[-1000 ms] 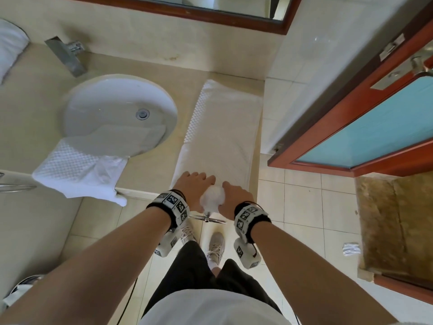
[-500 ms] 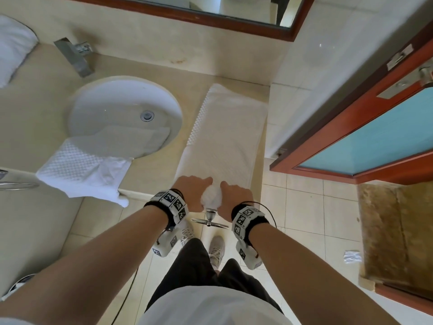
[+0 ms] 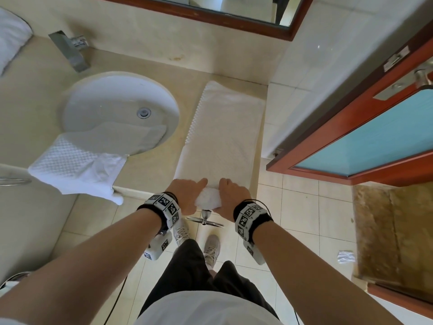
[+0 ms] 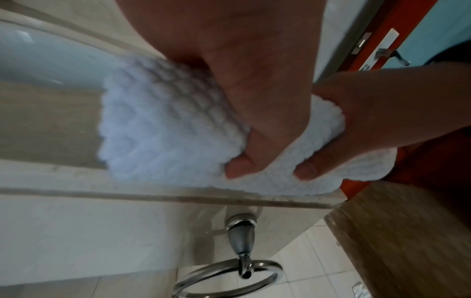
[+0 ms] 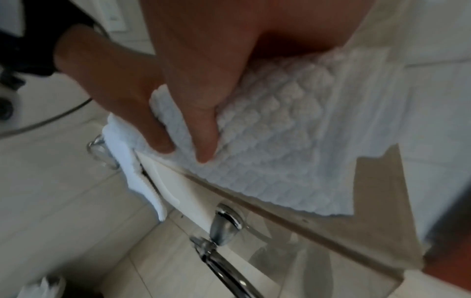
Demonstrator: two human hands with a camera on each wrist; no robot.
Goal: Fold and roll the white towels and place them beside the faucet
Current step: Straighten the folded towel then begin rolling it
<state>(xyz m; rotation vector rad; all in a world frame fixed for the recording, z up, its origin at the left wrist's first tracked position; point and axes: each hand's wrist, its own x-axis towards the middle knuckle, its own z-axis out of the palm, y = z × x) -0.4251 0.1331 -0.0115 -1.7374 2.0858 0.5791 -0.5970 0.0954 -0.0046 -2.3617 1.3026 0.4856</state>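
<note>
A long folded white towel lies on the counter to the right of the sink, reaching from the back wall to the front edge. Its near end is wound into a small roll at the counter's front edge. My left hand and right hand grip this roll side by side, with thumbs under it and fingers curled over the top. The wrist views show the waffle-textured roll with both thumbs pressed into it. The faucet stands behind the sink at the far left.
A second white towel hangs loosely over the sink's front rim and the counter edge. Another white towel lies left of the faucet. A chrome towel ring juts out under the counter below my hands. A red-framed door stands to the right.
Both hands have stayed on the towel's near end and turned it forward, so the roll looks slightly thicker. The rest of the towel lies as before.
</note>
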